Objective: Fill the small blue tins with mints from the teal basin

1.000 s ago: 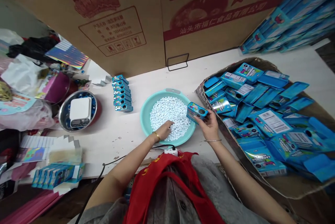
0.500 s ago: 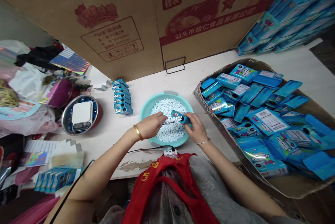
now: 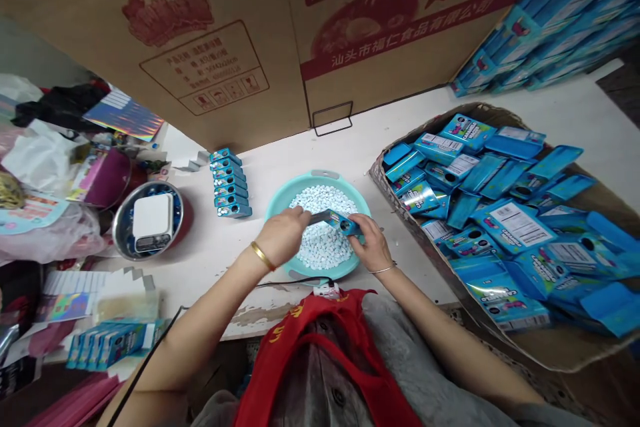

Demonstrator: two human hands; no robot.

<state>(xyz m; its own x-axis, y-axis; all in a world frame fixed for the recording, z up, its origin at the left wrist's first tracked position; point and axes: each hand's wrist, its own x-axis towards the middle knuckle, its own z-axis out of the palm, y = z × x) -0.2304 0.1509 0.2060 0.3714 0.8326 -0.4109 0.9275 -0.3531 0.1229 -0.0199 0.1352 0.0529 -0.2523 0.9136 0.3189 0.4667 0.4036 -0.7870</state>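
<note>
A teal basin [image 3: 280, 197] full of small white candies [image 3: 325, 204] sits on the white table in front of me. Over it I hold a small blue candy box [image 3: 337, 220] lying on its side. My right hand [image 3: 373, 247] grips the box's right end. My left hand [image 3: 283, 234] is closed at the box's left, open end, fingers pinched against it. Whether candies are in those fingers is hidden.
A cardboard tray [image 3: 395, 210] heaped with several blue boxes lies at the right. A row of blue boxes [image 3: 227, 184] stands left of the basin. A metal bowl with a white scale [image 3: 150, 217] is further left. Large cartons [image 3: 225, 34] wall the back.
My left hand left the candies in the basin and came up to the box's open end. My right hand turned the box on its side and brought it over the basin.
</note>
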